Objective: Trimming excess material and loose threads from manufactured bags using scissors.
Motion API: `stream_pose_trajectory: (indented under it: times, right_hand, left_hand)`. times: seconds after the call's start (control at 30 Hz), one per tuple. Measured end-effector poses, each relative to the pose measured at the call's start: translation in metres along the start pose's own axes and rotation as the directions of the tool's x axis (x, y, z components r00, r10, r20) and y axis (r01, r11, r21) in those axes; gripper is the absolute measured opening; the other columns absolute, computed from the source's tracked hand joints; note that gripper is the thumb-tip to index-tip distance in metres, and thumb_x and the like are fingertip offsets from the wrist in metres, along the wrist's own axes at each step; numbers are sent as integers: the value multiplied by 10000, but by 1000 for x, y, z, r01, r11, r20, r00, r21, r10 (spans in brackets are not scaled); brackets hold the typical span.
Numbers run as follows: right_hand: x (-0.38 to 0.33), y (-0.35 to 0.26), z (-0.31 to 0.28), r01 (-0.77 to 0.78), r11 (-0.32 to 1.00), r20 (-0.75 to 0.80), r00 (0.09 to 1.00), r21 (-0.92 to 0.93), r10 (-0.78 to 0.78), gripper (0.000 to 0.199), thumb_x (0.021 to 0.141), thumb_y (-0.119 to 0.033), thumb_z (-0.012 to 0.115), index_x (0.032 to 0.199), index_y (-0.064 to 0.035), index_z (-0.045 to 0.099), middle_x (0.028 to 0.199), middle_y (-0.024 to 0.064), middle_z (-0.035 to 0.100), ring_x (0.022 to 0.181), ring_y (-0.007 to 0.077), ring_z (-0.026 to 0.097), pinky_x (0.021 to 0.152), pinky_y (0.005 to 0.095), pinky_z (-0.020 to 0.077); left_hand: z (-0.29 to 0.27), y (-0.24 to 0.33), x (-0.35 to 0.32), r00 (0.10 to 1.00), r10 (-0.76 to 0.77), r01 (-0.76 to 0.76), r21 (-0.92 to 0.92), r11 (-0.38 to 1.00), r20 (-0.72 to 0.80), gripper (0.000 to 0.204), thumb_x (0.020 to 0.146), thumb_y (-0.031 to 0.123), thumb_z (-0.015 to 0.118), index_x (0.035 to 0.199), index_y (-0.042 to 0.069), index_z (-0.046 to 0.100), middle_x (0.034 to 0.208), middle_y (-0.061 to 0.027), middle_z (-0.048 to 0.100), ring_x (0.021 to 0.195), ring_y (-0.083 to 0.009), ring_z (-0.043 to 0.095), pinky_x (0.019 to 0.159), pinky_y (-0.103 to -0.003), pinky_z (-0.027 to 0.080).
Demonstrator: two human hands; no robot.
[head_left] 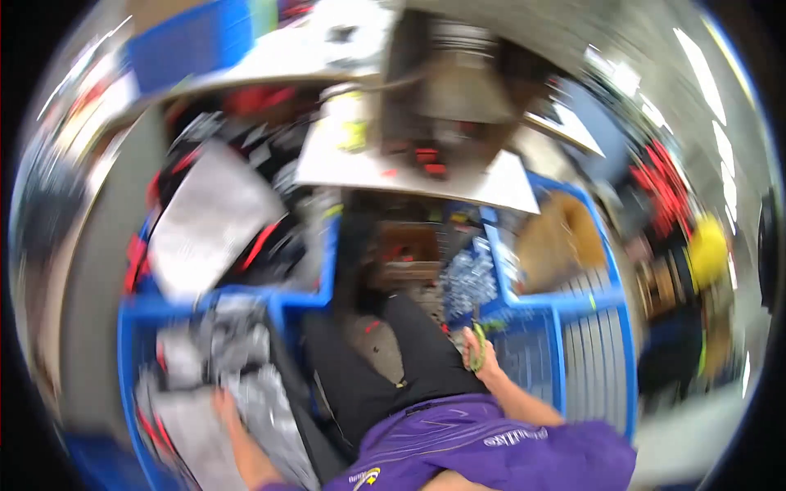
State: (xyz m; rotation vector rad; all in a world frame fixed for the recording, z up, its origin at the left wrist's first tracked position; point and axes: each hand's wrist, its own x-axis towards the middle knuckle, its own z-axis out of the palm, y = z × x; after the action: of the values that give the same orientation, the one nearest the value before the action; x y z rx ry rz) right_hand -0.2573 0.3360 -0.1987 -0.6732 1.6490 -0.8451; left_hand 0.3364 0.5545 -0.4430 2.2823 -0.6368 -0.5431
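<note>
Right hand [477, 350] grips a small green object [480, 334]; left hand [225, 403] rests on grey bags [262, 393], grip unclear.

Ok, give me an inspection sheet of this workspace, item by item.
Surface: white table ahead, blurred.
Job's things: small green thing in the right hand; grey plastic bags under the left hand.
Clutter: left blue bin full of bagged goods; right blue bin holds a brown box.
Grippers: right hand closed on the green thing; left hand resting on the bags, grip unclear.
Cables: nothing seen.
Surroundings: shelves and goods, too blurred to tell.
</note>
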Motion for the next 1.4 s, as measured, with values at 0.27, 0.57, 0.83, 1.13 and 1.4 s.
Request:
stream_pose_trajectory:
  times: [0.27, 0.57, 0.83, 1.13, 1.4]
  right_hand:
    - [48, 5, 3, -47, 993, 400, 912, -106, 86, 411, 876, -482, 591, 699, -138, 454, 550, 4, 456, 419, 119, 444, 369, 255, 361]
    - [0, -133, 106, 154, 944, 525, 799, 292, -293, 306, 916, -439, 548, 816, -162, 464, 677, -54, 448, 527, 55, 443, 410, 168, 357]
    - [-96, -145, 248, 762, 647, 991, 75, 14, -110, 395, 914, -359, 525, 901, 18, 643, 862, 158, 674, 758, 225, 660, 690, 313, 522]
    - [-140, -67, 330, 858, 513, 975, -130, 18, 183, 358, 705, -334, 794, 798, -95, 544, 679, -39, 499, 603, 78, 439, 541, 256, 357]
    - [-117, -78, 207, 599, 788, 984, -169, 143, -50, 292, 759, -185, 745, 810, -96, 472, 690, -50, 426, 643, 60, 416, 548, 243, 364]
  left_hand:
    - [-67, 115, -49, 855, -316, 264, -179, 948, -411, 548, 766, 453, 705, 1028, 15, 507, 975, -193, 608, 933, -308, 591, 810, -405, 471]
    - [-73, 368, -291, 949, 305, -258, -753, 605, -79, 357, 704, 166, 779, 903, 28, 518, 737, -31, 530, 686, -110, 528, 602, -273, 444]
    - [13, 427, -358, 689, 705, -491, -606, 626, 170, 372, 715, 158, 723, 971, 56, 472, 857, -144, 579, 763, -339, 606, 639, -401, 484]
    - [98, 426, -366, 303, 621, -534, -411, 739, 723, 315, 790, 194, 595, 1038, 55, 460, 1022, -175, 568, 919, -389, 598, 736, -453, 477]
    - [-196, 397, -300, 728, 678, -33, -982, 187, 104, 421, 916, 204, 555, 1254, -28, 458, 977, -171, 654, 880, -251, 658, 767, -411, 528]
